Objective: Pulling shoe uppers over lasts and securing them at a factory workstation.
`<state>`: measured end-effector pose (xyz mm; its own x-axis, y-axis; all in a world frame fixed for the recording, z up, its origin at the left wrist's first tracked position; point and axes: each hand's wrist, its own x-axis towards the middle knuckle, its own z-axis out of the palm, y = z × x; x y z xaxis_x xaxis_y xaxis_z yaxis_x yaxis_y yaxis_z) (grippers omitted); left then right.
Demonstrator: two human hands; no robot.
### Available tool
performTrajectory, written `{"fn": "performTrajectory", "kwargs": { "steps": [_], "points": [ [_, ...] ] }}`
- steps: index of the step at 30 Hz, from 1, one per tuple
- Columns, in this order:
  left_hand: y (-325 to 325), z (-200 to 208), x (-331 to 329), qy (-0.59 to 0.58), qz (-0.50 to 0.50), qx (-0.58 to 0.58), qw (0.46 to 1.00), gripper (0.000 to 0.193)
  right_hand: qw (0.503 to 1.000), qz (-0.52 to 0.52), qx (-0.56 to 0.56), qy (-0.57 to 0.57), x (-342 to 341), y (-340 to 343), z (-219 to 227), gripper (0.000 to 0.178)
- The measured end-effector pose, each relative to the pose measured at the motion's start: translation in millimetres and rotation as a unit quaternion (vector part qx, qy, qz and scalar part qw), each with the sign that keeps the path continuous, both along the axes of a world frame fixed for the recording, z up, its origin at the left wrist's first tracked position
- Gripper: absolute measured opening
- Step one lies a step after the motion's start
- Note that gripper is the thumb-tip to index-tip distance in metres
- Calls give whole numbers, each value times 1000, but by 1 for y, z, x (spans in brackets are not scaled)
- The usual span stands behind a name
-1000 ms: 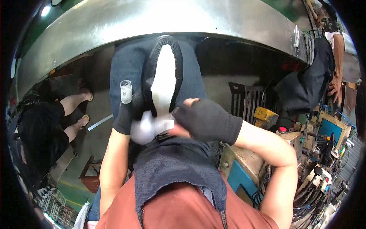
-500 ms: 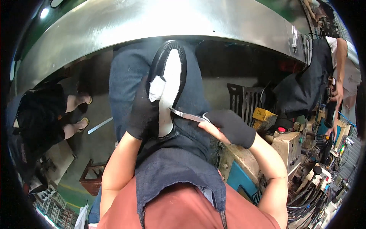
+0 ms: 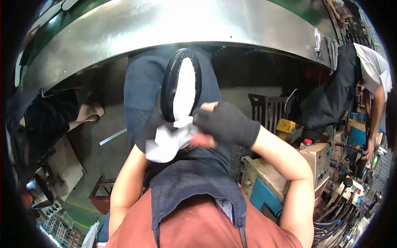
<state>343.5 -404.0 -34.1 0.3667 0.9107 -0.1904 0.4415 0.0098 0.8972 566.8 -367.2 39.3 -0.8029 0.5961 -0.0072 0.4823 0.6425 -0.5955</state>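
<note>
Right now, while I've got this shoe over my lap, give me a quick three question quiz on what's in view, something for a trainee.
1. True or false: the left hand and the right hand both wear black gloves.

2. Which hand is nearer to the red button?
A) the left
B) the right
C) both equally near

3. Fill in: the loose, blurred material near the hands is ____, and the border around the pale centre of the shoe is ____.

Key:
1. True.
2. B.
3. White; black.
</note>
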Motion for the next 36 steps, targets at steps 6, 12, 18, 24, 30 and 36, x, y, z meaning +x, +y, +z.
{"fn": "performTrajectory", "kwargs": {
  "steps": [6, 12, 18, 24, 30, 36],
  "points": [
    [-2, -15, -3, -144, 94, -91, 981, 102, 986, 101, 67, 113, 6, -10, -10, 38],
    [-15, -31, -11, -194, 119, -110, 968, 71, 888, -311, -319, 117, 26, -56, -51, 39],
    [23, -5, -10, -308, 290, -262, 867, 64, 705, -477, -419, 316, 24, -120, -93, 50],
    [202, 77, 1, -568, 225, -70, 789, 41, 738, -413, -433, 313, 29, -111, -105, 61],
    [134, 81, 20, -159, 31, 116, 980, 53, 725, -413, -458, 307, 33, -111, -108, 48],
    [82, 15, -17, 24, -135, 259, 956, 31, 691, -419, -502, 310, 34, -114, -114, 38]
  ]
}}
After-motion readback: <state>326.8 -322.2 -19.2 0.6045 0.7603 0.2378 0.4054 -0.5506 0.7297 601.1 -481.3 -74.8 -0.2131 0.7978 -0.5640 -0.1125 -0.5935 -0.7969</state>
